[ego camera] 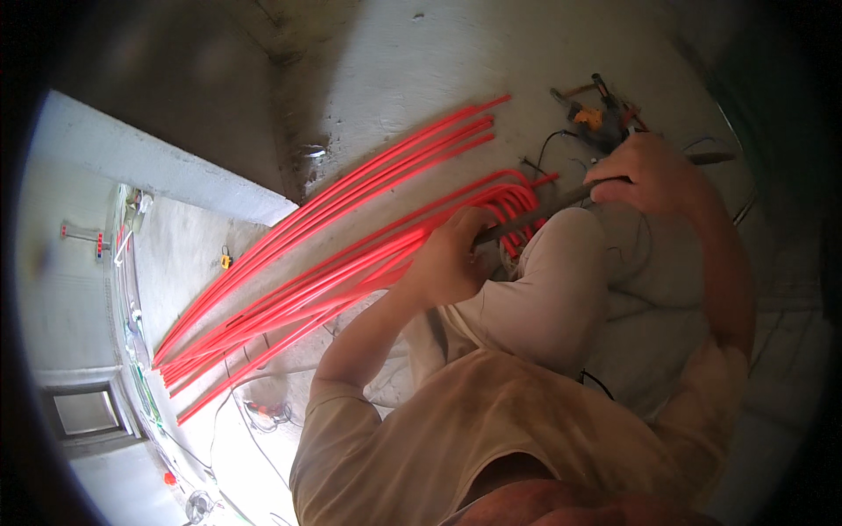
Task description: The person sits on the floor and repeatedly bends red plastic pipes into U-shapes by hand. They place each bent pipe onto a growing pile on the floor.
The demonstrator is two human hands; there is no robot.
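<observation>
My left hand (454, 260) is closed around one end of a long dark rod (543, 209), possibly a conduit bending spring. My right hand (648, 174) grips it farther up and to the right, with thumb and fingers pinched on it. The rod slants above my bent knee (569, 263). Just beyond my left hand lies a bundle of red plastic conduits (329, 279), several bent into curved ends (516, 191) beneath the rod. A second group of straight red conduits (368, 174) is spread on the floor farther from me.
A yellow and black tool (589, 117) lies among other tools beyond my right hand. The corner of a low wall (197, 164) juts in at left. A small yellow object (226, 258), perhaps a tape measure, is near it. Loose cables (227, 394) cross the concrete floor.
</observation>
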